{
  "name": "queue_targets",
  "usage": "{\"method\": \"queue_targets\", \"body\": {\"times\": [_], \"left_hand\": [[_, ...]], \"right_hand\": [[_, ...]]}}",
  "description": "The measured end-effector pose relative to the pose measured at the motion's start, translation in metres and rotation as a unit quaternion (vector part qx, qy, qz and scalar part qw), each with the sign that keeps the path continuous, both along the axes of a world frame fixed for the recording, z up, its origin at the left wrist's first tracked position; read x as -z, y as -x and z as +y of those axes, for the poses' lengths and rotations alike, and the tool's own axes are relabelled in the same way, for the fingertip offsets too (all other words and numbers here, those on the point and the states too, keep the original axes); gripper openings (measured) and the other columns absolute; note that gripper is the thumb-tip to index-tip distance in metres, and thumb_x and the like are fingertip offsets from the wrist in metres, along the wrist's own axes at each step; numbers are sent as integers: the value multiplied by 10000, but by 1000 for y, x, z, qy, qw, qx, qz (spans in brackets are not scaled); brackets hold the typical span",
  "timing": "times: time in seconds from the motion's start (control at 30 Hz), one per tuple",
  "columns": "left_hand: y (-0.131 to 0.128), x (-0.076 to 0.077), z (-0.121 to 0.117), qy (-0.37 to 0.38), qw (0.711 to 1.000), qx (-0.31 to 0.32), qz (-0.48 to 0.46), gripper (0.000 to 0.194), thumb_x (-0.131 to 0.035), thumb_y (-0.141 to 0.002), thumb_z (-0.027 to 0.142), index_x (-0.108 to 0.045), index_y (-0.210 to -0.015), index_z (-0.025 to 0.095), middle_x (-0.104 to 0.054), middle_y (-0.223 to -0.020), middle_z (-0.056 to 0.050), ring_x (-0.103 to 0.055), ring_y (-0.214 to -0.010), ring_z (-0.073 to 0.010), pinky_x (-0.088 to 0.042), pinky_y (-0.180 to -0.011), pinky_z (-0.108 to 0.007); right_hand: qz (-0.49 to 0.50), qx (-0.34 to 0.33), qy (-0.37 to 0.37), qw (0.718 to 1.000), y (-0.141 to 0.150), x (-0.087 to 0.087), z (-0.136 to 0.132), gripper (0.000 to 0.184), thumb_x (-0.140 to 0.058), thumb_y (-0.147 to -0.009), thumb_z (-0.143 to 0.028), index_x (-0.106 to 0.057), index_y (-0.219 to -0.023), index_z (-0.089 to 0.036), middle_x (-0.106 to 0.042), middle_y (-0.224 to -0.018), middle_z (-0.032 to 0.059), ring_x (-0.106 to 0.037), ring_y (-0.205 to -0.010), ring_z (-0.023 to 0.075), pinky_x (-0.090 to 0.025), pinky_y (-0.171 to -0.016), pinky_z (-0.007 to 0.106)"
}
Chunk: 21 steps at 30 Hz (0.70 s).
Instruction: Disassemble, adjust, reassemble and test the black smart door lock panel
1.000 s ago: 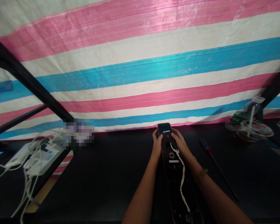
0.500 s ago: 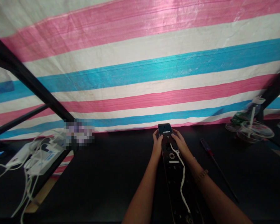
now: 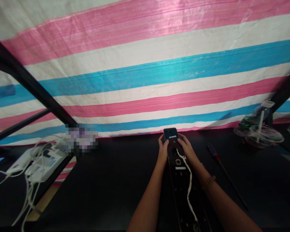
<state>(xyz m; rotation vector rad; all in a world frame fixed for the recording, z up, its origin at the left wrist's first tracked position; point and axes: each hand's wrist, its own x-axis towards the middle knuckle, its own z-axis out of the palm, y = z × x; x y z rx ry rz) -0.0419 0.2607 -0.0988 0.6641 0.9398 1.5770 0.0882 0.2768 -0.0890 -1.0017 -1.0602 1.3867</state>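
Note:
A long dark panel (image 3: 180, 180), its open back looking like a door-lock housing, stretches away from me over the black table. A white cable (image 3: 189, 183) runs down it from a round opening, and small pale labels and fittings show on its surface. Its far end is a smooth bluish-grey section (image 3: 170, 132). My left hand (image 3: 162, 148) is closed around the left edge near that end, thumb on top. On the opposite edge, my right hand (image 3: 185, 146) grips it the same way. The fingers beneath are partly hidden.
Right of my forearm lies a long screwdriver (image 3: 226, 174). Farther right stand a clear plastic cup (image 3: 262, 138) with a straw and a plastic bottle (image 3: 255, 116). White power strips (image 3: 44, 166) with tangled cables lie left, beside a black frame post (image 3: 36, 87). A striped sheet (image 3: 145, 74) hangs behind.

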Motion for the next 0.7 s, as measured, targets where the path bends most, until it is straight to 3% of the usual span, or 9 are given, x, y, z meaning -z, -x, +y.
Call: {"method": "queue_targets", "body": {"times": [0.17, 0.43, 0.7], "left_hand": [[0, 4, 2, -2, 1000, 3, -4, 623, -731, -773, 402, -460, -1314, 255, -687, -1117, -62, -698, -887, -201, -527, -828, -343], [0, -4, -3, 8, 1000, 11, 6, 642, -716, -780, 427, -442, -1334, 251, -700, -1038, -58, -696, -838, -204, -530, -771, -332], [1, 5, 2, 6, 1000, 10, -1, 660, -725, -774, 420, -435, -1343, 254, -697, -1071, -59, -697, -830, -194, -531, -767, -325]], "right_hand": [[3, 1, 4, 1000, 0, -2, 0, 488, -724, -734, -495, -622, -1155, -271, -727, -870, 9, -671, -745, 223, -520, -682, 344], [3, 5, -1, 1000, 1, -5, -1, 497, -727, -721, -505, -627, -1143, -262, -735, -890, 18, -676, -769, 232, -522, -698, 350], [-3, 9, 4, 1000, 1, -1, 1, 519, -730, -707, -502, -624, -1151, -256, -739, -893, 19, -680, -771, 234, -523, -684, 342]]}}
